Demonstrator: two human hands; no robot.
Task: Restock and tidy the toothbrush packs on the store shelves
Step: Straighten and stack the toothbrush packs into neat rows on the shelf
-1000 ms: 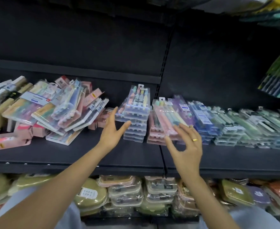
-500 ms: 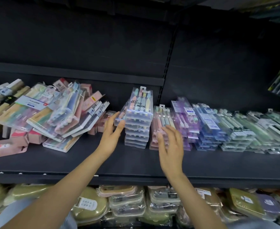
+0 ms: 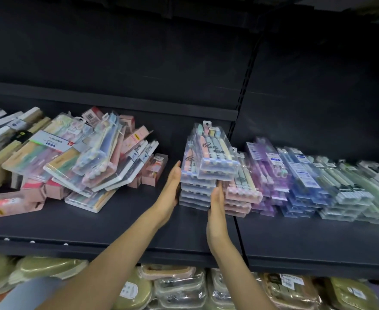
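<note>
Our left hand (image 3: 171, 186) lies flat and straight-fingered against the left side of the stack (image 3: 206, 166) at the centre of the frame. Our right hand (image 3: 216, 211) is flat too, fingers straight, set against the stack's front right corner. Neither hand curls round anything; we are bracing the stack between two palms.

The stack is clear, hard plastic toothbrush packs piled on the shelf (image 3: 117, 222), and the top packs sit skewed, overhanging to the right. We judge each pack light and stiff, with slick faces, so the layers will likely slide over one another rather than move as one block. Squeezing only at the bottom could let the top packs skate off, so we would press along the whole height of the sides, or hold the top down with a thumb. To lift, we would grip the long edges, not the thin hang tabs at the back.

Just right of the stack, and touching it, a pink stack (image 3: 240, 198) leans close, then rows of purple packs (image 3: 264, 175), blue packs (image 3: 300, 177) and green packs (image 3: 363, 186) run to the right edge. At the left lies a loose heap (image 3: 72, 157) of mixed packs, tilted and overlapping, which we judge still needs sorting. Below the shelf, at the bottom of the frame, are wrapped olive cases (image 3: 134, 291).
</note>
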